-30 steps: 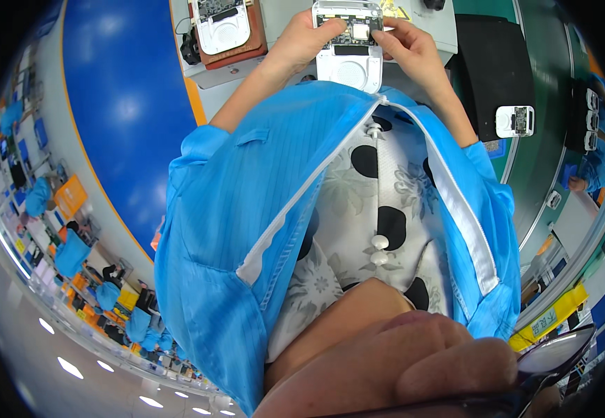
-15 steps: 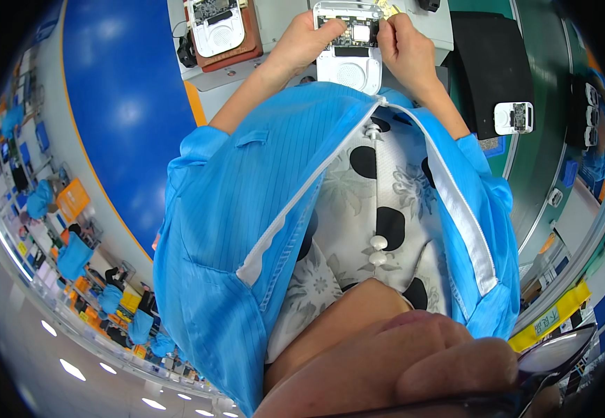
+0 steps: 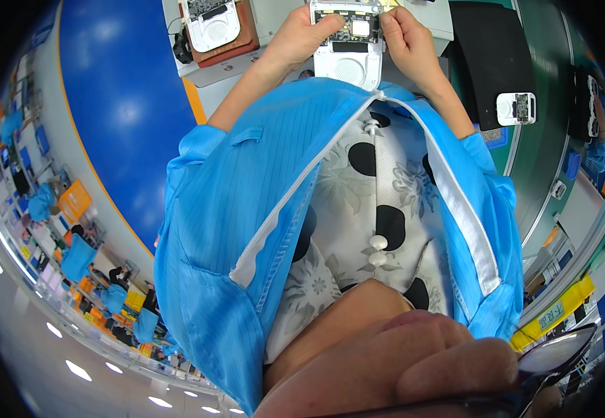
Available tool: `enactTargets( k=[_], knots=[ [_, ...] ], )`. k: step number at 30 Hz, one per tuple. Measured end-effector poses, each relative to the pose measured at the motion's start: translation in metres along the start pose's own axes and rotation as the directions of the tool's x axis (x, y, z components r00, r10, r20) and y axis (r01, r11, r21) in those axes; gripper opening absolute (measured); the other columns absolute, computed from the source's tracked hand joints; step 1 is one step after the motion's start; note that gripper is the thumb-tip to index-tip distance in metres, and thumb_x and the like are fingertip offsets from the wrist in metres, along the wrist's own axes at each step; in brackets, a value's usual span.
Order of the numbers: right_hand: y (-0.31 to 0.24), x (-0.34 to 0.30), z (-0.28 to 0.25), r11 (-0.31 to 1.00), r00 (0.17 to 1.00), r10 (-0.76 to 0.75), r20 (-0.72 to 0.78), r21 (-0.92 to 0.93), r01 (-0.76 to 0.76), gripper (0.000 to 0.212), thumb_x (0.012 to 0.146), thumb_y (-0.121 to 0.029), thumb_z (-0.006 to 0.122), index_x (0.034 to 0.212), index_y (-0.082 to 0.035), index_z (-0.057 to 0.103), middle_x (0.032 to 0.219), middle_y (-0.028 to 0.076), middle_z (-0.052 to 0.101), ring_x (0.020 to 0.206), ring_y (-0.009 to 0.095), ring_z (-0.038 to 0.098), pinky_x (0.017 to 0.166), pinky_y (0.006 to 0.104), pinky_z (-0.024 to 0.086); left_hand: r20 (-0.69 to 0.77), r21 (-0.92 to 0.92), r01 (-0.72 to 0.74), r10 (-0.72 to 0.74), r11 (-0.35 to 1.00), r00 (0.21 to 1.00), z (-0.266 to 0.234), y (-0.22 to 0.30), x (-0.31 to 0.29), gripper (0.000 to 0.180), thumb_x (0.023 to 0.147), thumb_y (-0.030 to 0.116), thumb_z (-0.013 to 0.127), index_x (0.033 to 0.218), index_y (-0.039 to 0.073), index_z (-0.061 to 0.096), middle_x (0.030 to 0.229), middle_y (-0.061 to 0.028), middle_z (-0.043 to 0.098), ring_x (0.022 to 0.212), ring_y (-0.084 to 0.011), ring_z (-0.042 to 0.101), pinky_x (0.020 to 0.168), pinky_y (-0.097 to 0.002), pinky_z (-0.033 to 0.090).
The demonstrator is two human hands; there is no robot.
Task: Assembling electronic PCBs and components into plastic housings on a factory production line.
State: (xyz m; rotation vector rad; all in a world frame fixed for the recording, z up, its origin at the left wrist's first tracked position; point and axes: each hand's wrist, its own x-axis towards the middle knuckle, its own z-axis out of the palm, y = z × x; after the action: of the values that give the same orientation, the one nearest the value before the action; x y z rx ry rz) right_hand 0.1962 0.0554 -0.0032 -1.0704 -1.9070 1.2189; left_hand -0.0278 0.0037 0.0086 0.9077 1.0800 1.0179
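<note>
Between my hands is a white plastic housing (image 3: 327, 66) with a round speaker grille and a carrying-handle shape. A dark circuit board (image 3: 341, 32) lies in its upper part, with a pale square component on it. My left hand (image 3: 294, 42) grips the housing's left side, its thumb over the board's edge. On the other side, my right hand (image 3: 412, 45) is closed, thumb and forefinger pinched at the board's right edge. Whatever those fingertips hold is too small to make out. The housing's top edge is partly cut off by the picture.
A similar white housing (image 3: 217, 35) with a board rests on a brown block (image 3: 248, 38) at the left. To the right, another white unit (image 3: 507, 109) lies on a black mat (image 3: 487, 63). A blue tray (image 3: 495, 137) sits below that mat.
My right hand has eased slightly away from the housing, its fingers a little less tightly curled. The housing and my left hand sit slightly higher in view.
</note>
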Motion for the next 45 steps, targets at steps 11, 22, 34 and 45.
enactTargets(
  k=[11, 22, 34, 45],
  knots=[
    [-0.024, 0.002, 0.007, 0.976, 0.998, 0.012, -0.069, -0.217, -0.027, 0.018, 0.102, -0.017, 0.057, 0.097, 0.000, 0.059, 0.079, 0.020, 0.064, 0.069, 0.038, 0.064, 0.062, 0.0423, 0.049, -0.010, 0.032, -0.066, 0.066, 0.997, 0.998, -0.003, -0.004, -0.004, 0.033, 0.102, 0.013, 0.055, 0.130, -0.004, 0.062, 0.119, -0.0083, 0.070, 0.106, -0.0164, 0.065, 0.092, -0.0312, 0.053],
    [-0.015, 0.012, 0.012, 0.987, 0.996, 0.030, -0.086, -0.158, -0.043, 0.021, 0.102, -0.025, 0.059, 0.096, -0.005, 0.060, 0.068, 0.007, 0.059, 0.060, 0.010, 0.051, 0.056, 0.0310, 0.044, -0.087, 0.008, 0.012, -0.011, 1.000, 0.996, -0.006, -0.001, -0.002, 0.028, 0.098, 0.019, 0.064, 0.115, -0.002, 0.069, 0.102, -0.0084, 0.075, 0.088, -0.0131, 0.072, 0.074, -0.0305, 0.059],
    [-0.039, 0.058, 0.051, 0.990, 0.999, 0.029, 0.034, 0.140, -0.034, 0.023, 0.103, -0.021, 0.064, 0.117, -0.003, 0.070, 0.084, -0.002, 0.068, 0.076, 0.003, 0.056, 0.069, 0.0216, 0.048, -0.126, -0.010, -0.122, 0.120, 0.992, 0.985, -0.040, 0.013, -0.022, 0.025, 0.099, 0.013, 0.062, 0.120, 0.001, 0.066, 0.107, -0.0039, 0.072, 0.095, -0.0082, 0.066, 0.085, -0.0287, 0.055],
    [-0.029, 0.093, 0.070, 0.995, 0.986, 0.052, -0.156, -0.076, -0.065, 0.027, 0.101, -0.022, 0.067, 0.120, -0.003, 0.071, 0.089, 0.002, 0.071, 0.076, 0.006, 0.059, 0.069, 0.0231, 0.050, -0.119, 0.420, -0.116, 0.181, 0.900, 0.976, -0.135, 0.037, 0.018, 0.031, 0.099, 0.017, 0.063, 0.128, 0.004, 0.064, 0.114, -0.0111, 0.073, 0.102, -0.0161, 0.068, 0.087, -0.0327, 0.055]
  ],
)
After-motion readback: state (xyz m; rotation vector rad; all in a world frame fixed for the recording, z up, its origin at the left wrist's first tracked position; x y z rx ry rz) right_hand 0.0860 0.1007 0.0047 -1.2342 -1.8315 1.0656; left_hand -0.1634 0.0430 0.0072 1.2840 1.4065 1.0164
